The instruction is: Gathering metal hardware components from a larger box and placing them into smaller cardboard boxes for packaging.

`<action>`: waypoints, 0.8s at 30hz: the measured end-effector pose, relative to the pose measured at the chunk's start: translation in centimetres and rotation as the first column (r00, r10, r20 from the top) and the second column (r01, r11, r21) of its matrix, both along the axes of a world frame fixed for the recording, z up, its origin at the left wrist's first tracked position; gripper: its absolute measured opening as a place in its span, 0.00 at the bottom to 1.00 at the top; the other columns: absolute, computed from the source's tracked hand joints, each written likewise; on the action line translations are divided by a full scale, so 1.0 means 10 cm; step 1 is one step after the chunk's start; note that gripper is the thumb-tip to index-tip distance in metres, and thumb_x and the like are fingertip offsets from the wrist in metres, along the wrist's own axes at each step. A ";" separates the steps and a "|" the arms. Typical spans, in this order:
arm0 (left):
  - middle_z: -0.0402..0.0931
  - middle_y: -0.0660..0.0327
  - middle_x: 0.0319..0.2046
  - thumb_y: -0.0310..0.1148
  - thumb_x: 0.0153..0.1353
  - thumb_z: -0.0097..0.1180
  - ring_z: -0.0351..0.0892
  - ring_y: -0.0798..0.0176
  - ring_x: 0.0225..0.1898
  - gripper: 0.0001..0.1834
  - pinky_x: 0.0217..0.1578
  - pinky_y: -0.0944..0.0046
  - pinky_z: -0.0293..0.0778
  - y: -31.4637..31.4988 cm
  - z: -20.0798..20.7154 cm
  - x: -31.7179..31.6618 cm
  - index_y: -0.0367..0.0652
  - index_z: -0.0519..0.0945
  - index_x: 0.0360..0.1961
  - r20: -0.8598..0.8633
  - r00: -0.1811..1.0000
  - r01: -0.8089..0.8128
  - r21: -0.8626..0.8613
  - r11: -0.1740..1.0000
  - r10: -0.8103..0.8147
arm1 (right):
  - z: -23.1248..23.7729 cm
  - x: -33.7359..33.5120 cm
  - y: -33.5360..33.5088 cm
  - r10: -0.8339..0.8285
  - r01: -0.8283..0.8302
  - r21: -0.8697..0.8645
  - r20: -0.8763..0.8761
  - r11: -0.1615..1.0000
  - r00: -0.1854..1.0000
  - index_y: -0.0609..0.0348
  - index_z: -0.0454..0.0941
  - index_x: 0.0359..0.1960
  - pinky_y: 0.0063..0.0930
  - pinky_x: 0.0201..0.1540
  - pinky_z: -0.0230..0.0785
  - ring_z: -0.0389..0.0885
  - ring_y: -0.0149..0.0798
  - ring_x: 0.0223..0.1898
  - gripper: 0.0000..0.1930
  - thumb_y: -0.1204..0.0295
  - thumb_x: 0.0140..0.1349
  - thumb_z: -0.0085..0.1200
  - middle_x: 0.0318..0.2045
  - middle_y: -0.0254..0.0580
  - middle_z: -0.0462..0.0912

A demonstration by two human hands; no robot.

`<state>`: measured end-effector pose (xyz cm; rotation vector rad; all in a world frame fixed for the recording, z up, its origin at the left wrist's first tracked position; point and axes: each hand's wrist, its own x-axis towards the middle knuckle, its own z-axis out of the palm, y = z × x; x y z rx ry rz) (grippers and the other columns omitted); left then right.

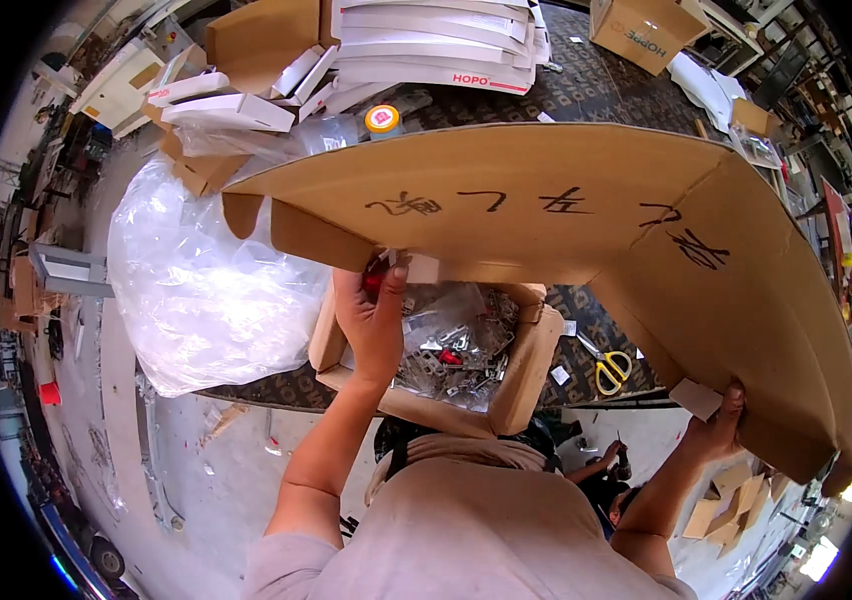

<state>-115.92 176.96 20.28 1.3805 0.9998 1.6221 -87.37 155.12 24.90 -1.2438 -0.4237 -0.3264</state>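
Left hand grips the near edge of the big cardboard sheet, something red pinched along; right hand clamps its right corner. Sheet's held up over the open box of bagged metal parts, nothing set down yet.

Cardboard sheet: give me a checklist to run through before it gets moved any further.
1. Left hand has a grip on the cardboard sheet at its near edge: ok.
2. Right hand pinches the sheet's lower right corner: ok.
3. Small box of metal parts open underneath the sheet: not ok, uncovered.
4. Scissors lying on the table under the sheet: not ok.
5. Red thing in the left hand: cannot tell what.
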 end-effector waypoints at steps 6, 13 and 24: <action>0.75 0.64 0.36 0.34 0.63 0.53 0.73 0.70 0.38 0.08 0.42 0.70 0.69 0.09 0.07 -0.13 0.39 0.76 0.35 0.200 0.940 0.331 -0.353 0.875 -0.276 | 0.00 0.26 0.11 0.247 -0.252 -0.067 -0.064 0.966 0.967 0.63 0.74 0.48 0.36 0.44 0.74 0.76 0.38 0.43 0.19 0.79 0.52 0.59 0.46 0.42 0.76; 0.76 0.65 0.32 0.37 0.63 0.53 0.72 0.72 0.37 0.10 0.43 0.70 0.68 -0.01 -0.23 -0.21 0.40 0.77 0.34 0.056 0.847 0.454 -0.591 0.666 -0.528 | 0.03 0.98 0.21 0.267 -0.274 -0.005 -0.207 0.962 0.941 0.64 0.78 0.42 0.33 0.44 0.74 0.78 0.37 0.41 0.12 0.72 0.57 0.56 0.42 0.41 0.79; 0.77 0.48 0.34 0.37 0.59 0.50 0.76 0.46 0.37 0.13 0.39 0.55 0.70 1.16 -0.38 -0.25 0.39 0.79 0.36 -0.807 0.586 -0.068 -0.143 0.987 -0.076 | -0.55 1.96 0.99 0.104 -0.067 0.089 -0.529 0.994 0.842 0.72 0.72 0.46 0.35 0.45 0.74 0.78 0.42 0.42 0.17 0.71 0.60 0.55 0.43 0.50 0.77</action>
